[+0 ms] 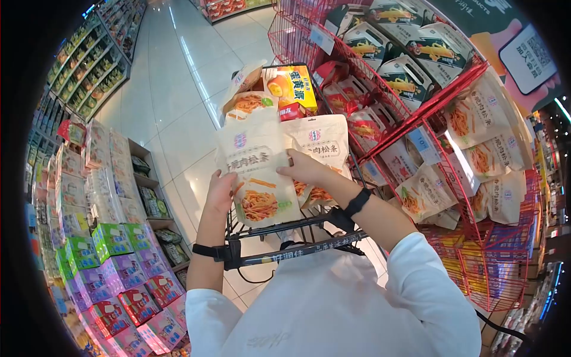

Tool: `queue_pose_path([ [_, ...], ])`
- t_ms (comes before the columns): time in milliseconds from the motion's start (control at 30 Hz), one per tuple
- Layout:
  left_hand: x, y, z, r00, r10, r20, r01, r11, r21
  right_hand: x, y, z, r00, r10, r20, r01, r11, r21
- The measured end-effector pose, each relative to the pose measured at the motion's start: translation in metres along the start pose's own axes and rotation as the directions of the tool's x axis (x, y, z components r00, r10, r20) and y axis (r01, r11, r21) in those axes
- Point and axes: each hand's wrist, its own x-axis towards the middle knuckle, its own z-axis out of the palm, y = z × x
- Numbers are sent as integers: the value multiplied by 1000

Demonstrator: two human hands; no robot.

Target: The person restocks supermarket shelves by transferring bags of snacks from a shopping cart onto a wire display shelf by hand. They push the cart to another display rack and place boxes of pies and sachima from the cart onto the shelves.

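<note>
Over the shopping cart (262,257), a beige snack bag (262,199) printed with orange strips is held upright between my two hands. My left hand (221,189) grips its left edge. On the opposite edge, the fingers of my right hand (300,166) are closed on the bag, thumb across its front. Behind it in the cart, a similar beige bag (332,138) leans at the right. Another beige bag (247,107) stands tilted at the far left, beside a yellow box (295,89). A small red box (291,112) lies below the yellow one, partly hidden.
On the right, red wire racks (410,122) hold several boxed snacks (404,83) and beige bags (476,113), close to my right arm. Stacked purple, green and red packs (122,271) line the left. A tiled aisle (160,89) runs ahead between the displays.
</note>
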Motion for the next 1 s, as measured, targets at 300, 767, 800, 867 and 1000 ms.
queue_pose_path([
  [300, -29, 16, 41, 892, 183, 414, -237, 968, 83, -42, 12, -41, 949, -264, -170, 269, 963, 6],
  [767, -168, 51, 250, 290, 302, 908, -643, 764, -49, -316, 35, -188, 669, -361, -649, 670, 671, 318],
  [800, -171, 48, 270, 278, 291, 916, -647, 761, -45, -337, 43, -201, 666, -312, -678, 654, 680, 330],
  [867, -185, 42, 313, 204, 231, 951, -619, 783, -57, -367, 71, -226, 552, -277, -787, 698, 670, 253],
  [1000, -214, 12, 401, 61, 135, 989, -572, 816, -76, -438, 103, -269, 236, -129, -963, 690, 720, 73],
])
